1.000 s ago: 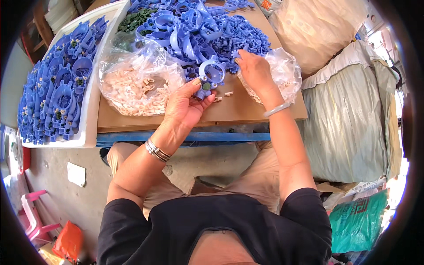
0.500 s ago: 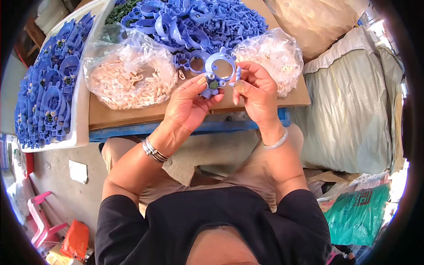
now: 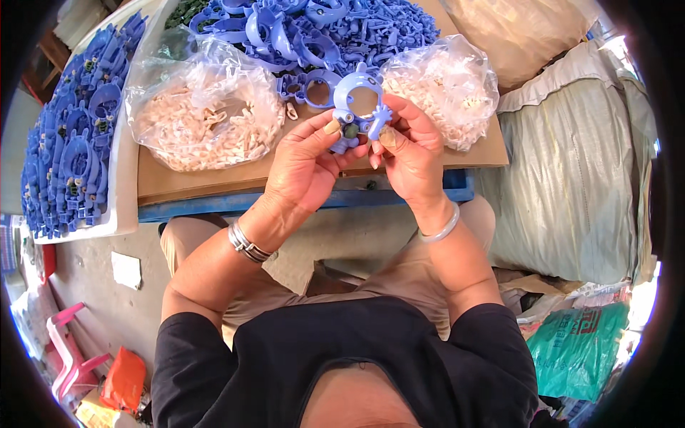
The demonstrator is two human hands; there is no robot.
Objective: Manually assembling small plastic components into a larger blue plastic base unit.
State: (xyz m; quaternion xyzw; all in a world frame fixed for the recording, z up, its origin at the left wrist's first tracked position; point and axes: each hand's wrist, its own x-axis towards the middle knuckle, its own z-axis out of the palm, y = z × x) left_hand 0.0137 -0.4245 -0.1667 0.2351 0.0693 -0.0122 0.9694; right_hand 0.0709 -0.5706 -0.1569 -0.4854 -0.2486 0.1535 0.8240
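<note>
Over the near edge of the cardboard, my left hand (image 3: 307,160) pinches the lower body of a blue plastic toy figure (image 3: 360,78) that has a big open ring for a head. A dark green piece (image 3: 350,131) sits in the figure's body. Between the thumb and fingers of my right hand (image 3: 419,157) is a small blue plastic arm piece (image 3: 379,123) with a splayed end. It lies against the figure's right side; whether it is joined there I cannot tell. Just behind lies another blue ring-shaped part (image 3: 319,75).
A clear bag of small cream plastic pieces (image 3: 207,135) lies left, a similar bag (image 3: 449,100) right. Behind is a heap of blue parts (image 3: 364,36). A white tray (image 3: 127,207) holds blue figures at far left. A large pale sack (image 3: 571,171) stands right.
My right hand has brought the small blue arm piece leftward and turned it against the figure's side. The left hand keeps its grip on the figure.
</note>
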